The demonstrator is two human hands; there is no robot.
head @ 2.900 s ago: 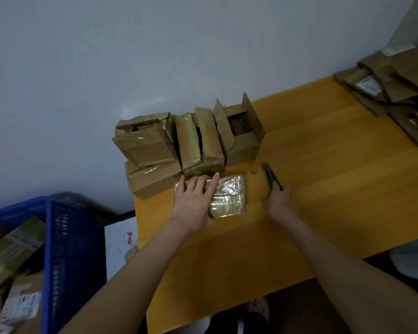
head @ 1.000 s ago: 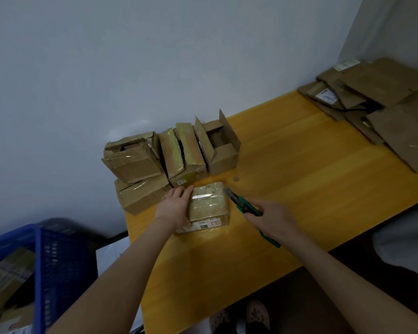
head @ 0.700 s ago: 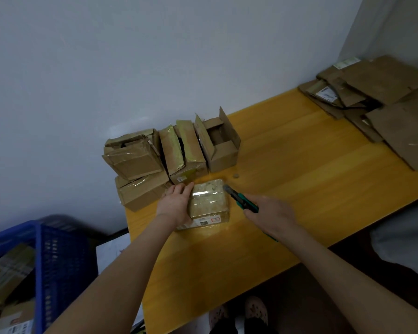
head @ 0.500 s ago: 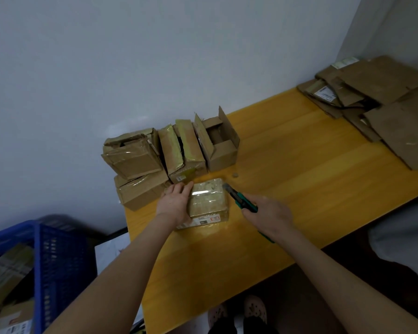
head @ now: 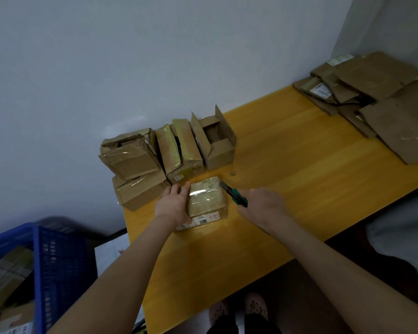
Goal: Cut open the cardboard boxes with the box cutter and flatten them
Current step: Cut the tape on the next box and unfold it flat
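Note:
A small tape-wrapped cardboard box (head: 206,201) with a shipping label on its near side sits on the yellow wooden table (head: 299,169). My left hand (head: 173,204) rests against the box's left side, fingers along its edge. My right hand (head: 263,206) grips a green box cutter (head: 234,195); its tip touches the box's far right top corner. Behind the box stand several more cardboard boxes (head: 174,148), some taped, the rightmost one open (head: 215,138).
Flattened cardboard (head: 377,100) is piled at the table's far right corner by the wall. A blue plastic crate (head: 51,268) holding more boxes stands on the floor at the left. A small round bit (head: 232,174) lies on the table near the open box.
My right hand picked the cutter up from the table and brought it to the box's right top corner. The box was turned up from lying flat; my left hand moved to its left side.

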